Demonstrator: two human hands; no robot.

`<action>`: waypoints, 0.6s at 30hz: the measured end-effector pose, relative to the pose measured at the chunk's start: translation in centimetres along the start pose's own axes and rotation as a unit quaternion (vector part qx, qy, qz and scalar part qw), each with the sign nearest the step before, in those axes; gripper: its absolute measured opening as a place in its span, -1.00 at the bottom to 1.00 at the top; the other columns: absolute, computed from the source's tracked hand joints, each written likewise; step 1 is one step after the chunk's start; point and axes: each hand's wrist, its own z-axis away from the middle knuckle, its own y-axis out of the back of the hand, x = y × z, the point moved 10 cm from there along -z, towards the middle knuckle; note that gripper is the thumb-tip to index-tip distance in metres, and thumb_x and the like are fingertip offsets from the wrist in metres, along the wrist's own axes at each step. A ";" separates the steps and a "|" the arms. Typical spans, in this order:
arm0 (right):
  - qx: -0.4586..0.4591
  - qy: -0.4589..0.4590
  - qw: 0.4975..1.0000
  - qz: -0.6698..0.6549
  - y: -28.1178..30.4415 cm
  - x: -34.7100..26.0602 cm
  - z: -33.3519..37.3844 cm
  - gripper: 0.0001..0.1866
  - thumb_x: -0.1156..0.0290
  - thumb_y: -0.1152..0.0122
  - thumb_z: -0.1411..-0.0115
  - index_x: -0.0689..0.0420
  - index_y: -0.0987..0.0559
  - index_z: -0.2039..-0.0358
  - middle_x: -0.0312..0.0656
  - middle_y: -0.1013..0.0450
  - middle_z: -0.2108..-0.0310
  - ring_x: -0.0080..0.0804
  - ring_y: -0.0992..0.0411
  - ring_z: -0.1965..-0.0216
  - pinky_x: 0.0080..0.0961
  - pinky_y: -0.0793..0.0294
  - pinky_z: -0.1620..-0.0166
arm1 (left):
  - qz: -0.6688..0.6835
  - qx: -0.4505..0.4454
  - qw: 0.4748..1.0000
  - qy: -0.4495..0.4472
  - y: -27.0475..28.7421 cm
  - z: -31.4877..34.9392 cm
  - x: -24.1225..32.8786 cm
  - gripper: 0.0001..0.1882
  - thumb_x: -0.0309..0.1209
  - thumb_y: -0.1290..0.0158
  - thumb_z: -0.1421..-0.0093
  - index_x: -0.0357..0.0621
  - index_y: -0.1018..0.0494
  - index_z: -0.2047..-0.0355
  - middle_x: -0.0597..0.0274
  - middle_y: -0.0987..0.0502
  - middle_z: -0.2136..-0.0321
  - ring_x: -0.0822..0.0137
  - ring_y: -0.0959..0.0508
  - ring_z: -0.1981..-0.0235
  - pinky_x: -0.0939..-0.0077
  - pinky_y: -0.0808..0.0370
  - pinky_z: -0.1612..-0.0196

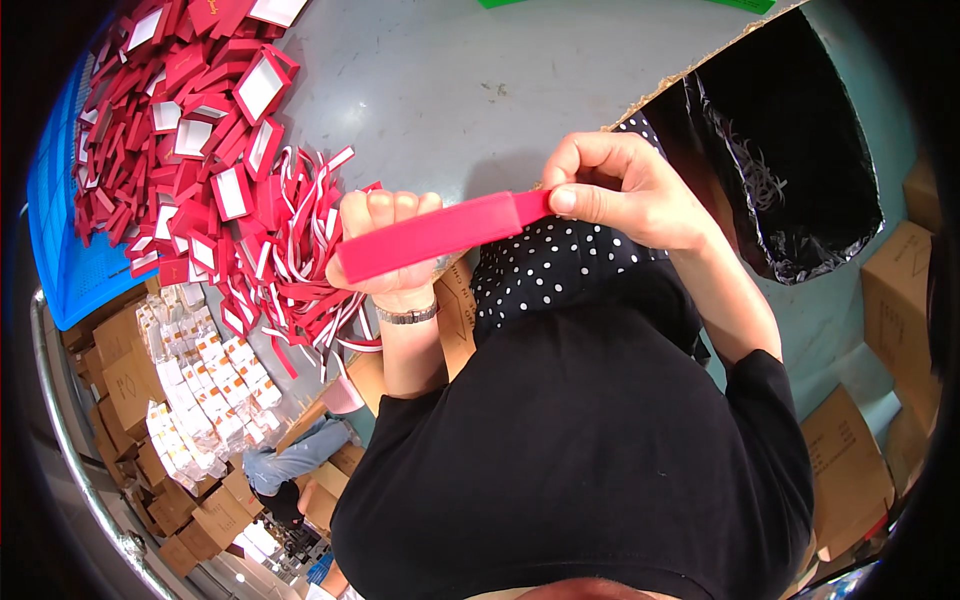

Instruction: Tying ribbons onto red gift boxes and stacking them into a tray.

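While the curled left hand [405, 283] holds the slim red piece [430, 240] and the right hand [636, 192] pinches its narrow end [533, 206], uneven pulling could crease it.

The long red piece [430, 238] in mid-frame covered part of the left hand [388, 212], and the right hand's [630, 190] fingers hid the tip of its narrow end. At the upper left, the pile of red boxes [190, 140] was cut by the top edge, its lower layers buried. A green item [748, 5] was also cropped there. Markings on the white packets [210, 380] were too small to tell; a person in jeans [300, 455], lower left, was partly hidden.
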 end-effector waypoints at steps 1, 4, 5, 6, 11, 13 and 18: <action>-0.009 -0.011 0.999 -0.029 -0.3 0.4 -0.1 -0.86 0.40 -0.22 -0.13 0.19 -0.52 0.35 -0.44 -0.41 0.46 -0.75 -0.29 0.42 -0.79 -0.27 0.34 | -0.001 0.000 1.000 0.000 0.1 0.0 -0.1 -0.50 -0.05 -0.29 0.12 0.13 -0.13 0.65 0.57 -0.07 0.73 0.55 -0.15 0.64 0.53 -0.16 0.40; -0.032 -0.054 0.991 -0.116 -1.1 0.8 -0.1 -0.83 0.45 -0.22 -0.11 0.21 -0.51 0.29 -0.37 -0.42 0.41 -0.71 -0.34 0.40 -0.79 -0.33 0.33 | 0.092 0.032 0.995 0.004 1.5 0.2 -0.6 -0.53 -0.11 -0.34 0.17 0.12 -0.19 0.63 0.59 -0.21 0.69 0.50 -0.40 0.48 0.38 -0.34 0.14; -0.036 -0.053 0.991 -0.116 -1.4 0.9 -0.2 -0.83 0.45 -0.22 -0.11 0.21 -0.51 0.29 -0.37 -0.42 0.41 -0.71 -0.34 0.40 -0.79 -0.33 0.33 | 0.159 0.041 0.986 -0.013 2.2 0.3 -0.8 -0.53 -0.12 -0.34 0.16 0.12 -0.19 0.63 0.56 -0.15 0.70 0.50 -0.30 0.54 0.40 -0.32 0.21; 0.003 -0.039 0.996 -0.086 -0.7 1.0 -0.3 -0.81 0.46 -0.23 -0.11 0.22 -0.50 0.27 -0.35 -0.41 0.37 -0.70 -0.34 0.39 -0.78 -0.34 0.32 | 0.227 0.049 0.972 -0.028 2.7 0.3 -0.8 -0.53 -0.13 -0.35 0.16 0.11 -0.18 0.62 0.53 -0.08 0.72 0.51 -0.20 0.61 0.42 -0.29 0.27; 0.001 0.029 0.992 -0.127 -1.2 1.1 0.3 -0.79 0.50 -0.22 -0.10 0.26 -0.49 0.24 -0.28 -0.40 0.29 -0.67 -0.36 0.33 -0.74 -0.37 0.27 | 0.276 0.037 0.961 0.006 3.5 0.3 -0.6 -0.64 -0.21 -0.37 0.22 0.04 -0.47 0.43 0.49 -0.58 0.31 0.47 -0.52 0.19 0.30 -0.33 -0.03; 0.017 0.016 0.992 -0.121 -1.8 1.5 0.3 -0.84 0.49 -0.22 -0.11 0.23 -0.49 0.30 -0.32 -0.41 0.39 -0.67 -0.36 0.36 -0.73 -0.36 0.27 | 0.267 0.060 0.962 0.002 2.4 -0.4 -0.9 -0.66 -0.23 -0.37 0.22 0.05 -0.45 0.48 0.57 -0.54 0.44 0.56 -0.49 0.32 0.44 -0.36 0.08; 0.026 0.001 0.984 -0.175 -3.3 3.5 -0.3 -0.88 0.46 -0.23 -0.11 0.17 -0.47 0.38 -0.38 -0.39 0.47 -0.72 -0.32 0.43 -0.78 -0.29 0.37 | 0.337 0.072 0.939 -0.027 2.6 -1.0 -1.9 -0.64 -0.33 -0.37 0.24 0.12 -0.31 0.65 0.71 -0.26 0.72 0.75 -0.22 0.66 0.76 -0.22 0.47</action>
